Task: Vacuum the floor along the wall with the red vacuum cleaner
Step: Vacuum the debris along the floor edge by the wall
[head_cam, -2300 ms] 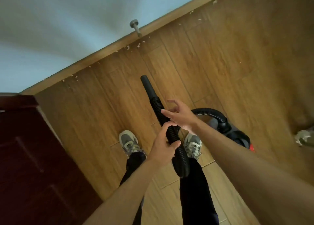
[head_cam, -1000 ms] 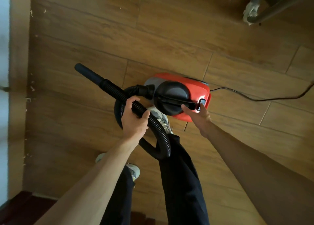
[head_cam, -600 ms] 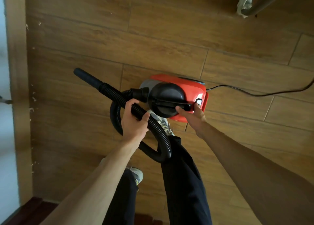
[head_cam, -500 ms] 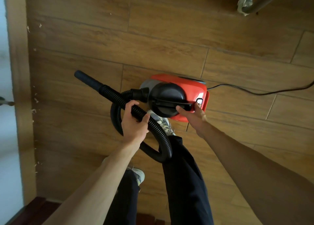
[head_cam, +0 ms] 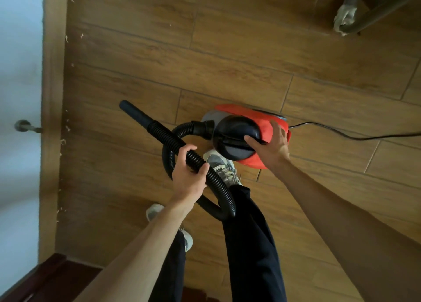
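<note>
- Now the right hand (head_cam: 271,144) has slid from the switch at the rear of the handle up onto the red vacuum cleaner (head_cam: 246,115): the thumb reaches across the black top cover and the fingers lie spread over the red shell.
- The left hand (head_cam: 189,176) stays as it was half a second ago, fingers and thumb curled round the ribbed black hose (head_cam: 164,138).
- The vacuum cleaner has not moved: it sits on the wood-look floor (head_cam: 227,62), just beyond the person's right shoe (head_cam: 219,163) and well apart from the wall (head_cam: 18,73).
- Its body is red with a grey front and a rounded black cover carrying the handle.
- The hose leaves the grey front, loops down beside the right leg and rises through the left hand to a smooth black nozzle (head_cam: 134,112), which points toward the baseboard (head_cam: 52,96).
- A black power cord (head_cam: 341,135) runs off to the right from the rear.
- Pale scraps (head_cam: 67,128) lie along the baseboard.
</note>
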Available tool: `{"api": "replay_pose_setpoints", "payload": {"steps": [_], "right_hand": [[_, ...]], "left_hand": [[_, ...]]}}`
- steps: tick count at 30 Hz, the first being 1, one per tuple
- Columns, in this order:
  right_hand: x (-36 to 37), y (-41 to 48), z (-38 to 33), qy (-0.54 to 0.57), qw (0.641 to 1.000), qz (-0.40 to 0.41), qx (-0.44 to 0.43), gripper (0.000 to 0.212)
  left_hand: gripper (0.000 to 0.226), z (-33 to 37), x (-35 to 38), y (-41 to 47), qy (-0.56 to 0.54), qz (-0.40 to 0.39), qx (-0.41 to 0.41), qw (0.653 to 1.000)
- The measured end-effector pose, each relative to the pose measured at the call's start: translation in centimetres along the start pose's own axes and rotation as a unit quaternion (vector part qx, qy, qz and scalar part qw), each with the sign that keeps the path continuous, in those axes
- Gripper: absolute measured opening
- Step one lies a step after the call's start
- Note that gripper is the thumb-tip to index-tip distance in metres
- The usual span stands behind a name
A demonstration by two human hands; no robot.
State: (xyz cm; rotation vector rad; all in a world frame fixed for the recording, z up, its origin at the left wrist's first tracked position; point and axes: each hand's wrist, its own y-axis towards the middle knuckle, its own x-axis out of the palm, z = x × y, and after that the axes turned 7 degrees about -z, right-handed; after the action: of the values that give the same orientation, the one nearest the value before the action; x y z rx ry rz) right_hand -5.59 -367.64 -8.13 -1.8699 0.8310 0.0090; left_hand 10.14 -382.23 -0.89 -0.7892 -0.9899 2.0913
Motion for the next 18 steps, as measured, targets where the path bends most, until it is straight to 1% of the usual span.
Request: {"api": "replay_pose_setpoints", "payload": {"steps": [1, 2, 3, 6, 8, 10, 14, 18], "right_hand": [[0.2, 0.0, -1.6, -0.011, 0.999, 0.002, -0.04, 0.087], [0.5, 0.1, -3.4, -0.019, 0.997, -0.014, -0.076, 0.081], [1.1, 0.2, -5.2, -0.03, 0.993, -0.048, -0.106, 0.075], [3.9, -0.2, -10.6, -0.077, 0.961, -0.208, -0.165, 0.063], [6.4, -1.0, -13.6, -0.104, 0.933, -0.303, -0.165, 0.06], [9.0, -2.0, -15.9, -0.129, 0.906, -0.372, -0.156, 0.062], [13.4, -3.7, -18.3, -0.186, 0.861, -0.456, -0.126, 0.071], [17.0, -5.5, -19.2, -0.192, 0.831, -0.517, -0.074, 0.077]], "left_hand": [[0.045, -0.1, -0.3, -0.1, 0.002, -0.001, 0.004, 1.0], [0.045, -0.1, -0.6, -0.3, 0.008, -0.004, 0.009, 1.0], [0.044, -0.3, -0.9, -0.4, 0.018, -0.006, 0.016, 1.0], [0.046, -0.6, -2.3, -1.1, 0.04, -0.016, 0.025, 0.999], [0.047, -0.9, -3.3, -1.7, 0.035, -0.021, 0.025, 0.999], [0.048, -1.5, -4.3, -2.3, 0.017, -0.026, 0.027, 0.999], [0.048, -2.9, -6.9, -3.4, -0.031, -0.042, 0.038, 0.998], [0.048, -4.3, -9.8, -4.6, -0.035, -0.051, 0.085, 0.994]]}}
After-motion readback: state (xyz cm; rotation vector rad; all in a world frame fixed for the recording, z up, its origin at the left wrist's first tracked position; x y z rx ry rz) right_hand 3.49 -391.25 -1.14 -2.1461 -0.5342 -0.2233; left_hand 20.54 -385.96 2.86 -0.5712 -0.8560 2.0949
